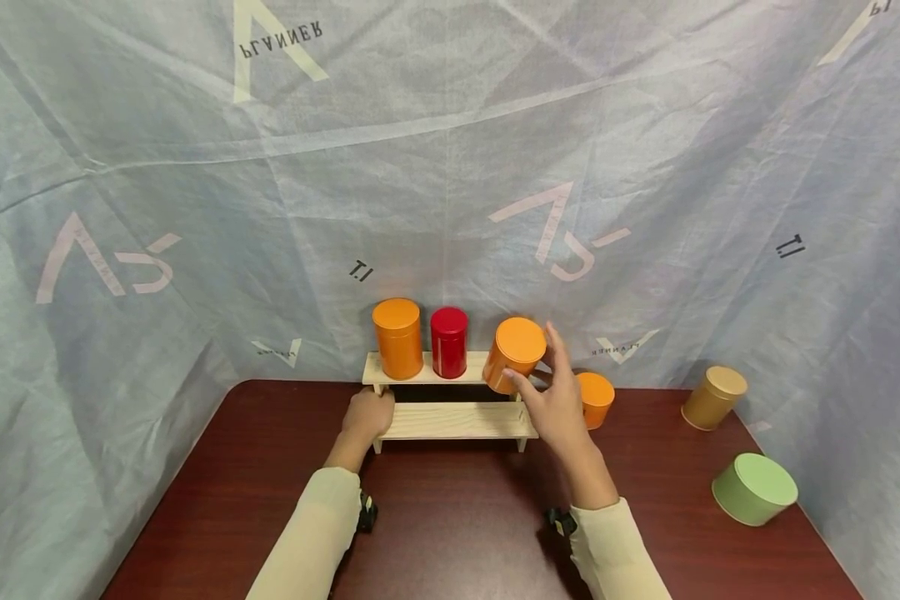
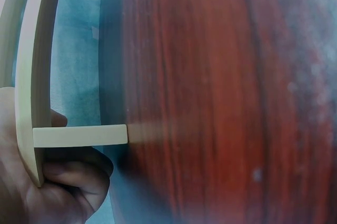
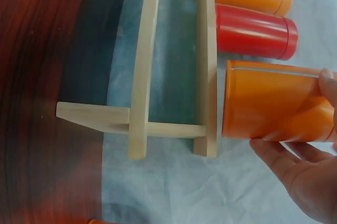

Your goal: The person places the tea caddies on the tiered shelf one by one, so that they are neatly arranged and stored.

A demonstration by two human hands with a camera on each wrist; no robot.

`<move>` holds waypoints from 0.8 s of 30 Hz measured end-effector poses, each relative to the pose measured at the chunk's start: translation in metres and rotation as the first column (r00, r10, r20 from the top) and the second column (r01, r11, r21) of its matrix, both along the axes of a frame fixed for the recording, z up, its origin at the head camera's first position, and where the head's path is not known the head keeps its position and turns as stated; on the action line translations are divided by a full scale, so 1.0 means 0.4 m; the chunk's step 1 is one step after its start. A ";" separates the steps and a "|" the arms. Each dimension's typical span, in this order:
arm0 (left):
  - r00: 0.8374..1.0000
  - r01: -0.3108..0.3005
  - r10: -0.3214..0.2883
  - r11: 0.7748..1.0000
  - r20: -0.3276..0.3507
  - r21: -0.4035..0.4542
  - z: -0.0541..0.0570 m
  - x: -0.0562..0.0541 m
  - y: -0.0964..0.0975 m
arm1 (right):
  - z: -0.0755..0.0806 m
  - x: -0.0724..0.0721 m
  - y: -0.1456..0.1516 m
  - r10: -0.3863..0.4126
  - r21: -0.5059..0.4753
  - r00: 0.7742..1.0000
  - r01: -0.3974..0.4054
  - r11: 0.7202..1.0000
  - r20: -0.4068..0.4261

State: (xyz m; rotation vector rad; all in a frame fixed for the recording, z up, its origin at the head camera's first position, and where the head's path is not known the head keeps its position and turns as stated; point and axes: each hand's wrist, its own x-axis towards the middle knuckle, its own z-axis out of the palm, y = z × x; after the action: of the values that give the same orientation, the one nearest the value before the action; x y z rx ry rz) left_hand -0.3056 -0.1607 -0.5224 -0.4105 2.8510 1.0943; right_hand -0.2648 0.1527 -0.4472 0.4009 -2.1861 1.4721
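A small two-tier wooden shelf (image 1: 457, 421) stands on the table. On its upper tier are a tall orange canister (image 1: 399, 346) at the left and a slimmer red canister (image 1: 449, 343) beside it. My right hand (image 1: 558, 408) holds another orange canister (image 3: 279, 103) between thumb and fingers at the tier's right end. In the right wrist view a narrow gap separates its base from the board. My left hand (image 1: 371, 412) grips the shelf's left end; in the left wrist view its fingers (image 2: 79, 179) curl around the lower board beside the leg.
A short orange tin (image 1: 595, 400) stands behind my right hand, right of the shelf. Farther right are a gold canister (image 1: 714, 398) and a low green tin (image 1: 754, 490). Grey printed cloth (image 1: 435, 167) hangs behind the dark red wooden table (image 1: 450, 533).
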 end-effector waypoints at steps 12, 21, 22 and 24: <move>1.000 0.001 -0.001 1.000 -0.004 0.010 0.000 0.002 -0.002 | -0.013 0.004 -0.027 0.073 0.010 0.997 -0.073 0.997 -0.021; 1.000 0.007 -0.007 1.000 -0.002 -0.026 0.004 0.003 -0.002 | -0.014 0.007 -0.042 0.076 0.091 0.997 -0.073 0.993 -0.025; 1.000 0.006 -0.006 1.000 -0.002 -0.024 0.003 0.004 -0.002 | -0.015 0.007 -0.042 0.074 0.096 0.997 -0.072 0.993 -0.022; 1.000 0.002 -0.002 1.000 -0.003 -0.024 0.001 0.004 0.000 | -0.016 0.007 -0.043 0.069 0.107 0.997 -0.067 0.992 -0.016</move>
State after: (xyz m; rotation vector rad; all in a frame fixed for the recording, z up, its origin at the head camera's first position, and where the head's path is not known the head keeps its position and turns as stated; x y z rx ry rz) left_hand -0.3040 -0.1609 -0.5219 -0.4082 2.8691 1.0625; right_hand -0.2620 0.1354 -0.4537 0.5287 -2.2619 1.3836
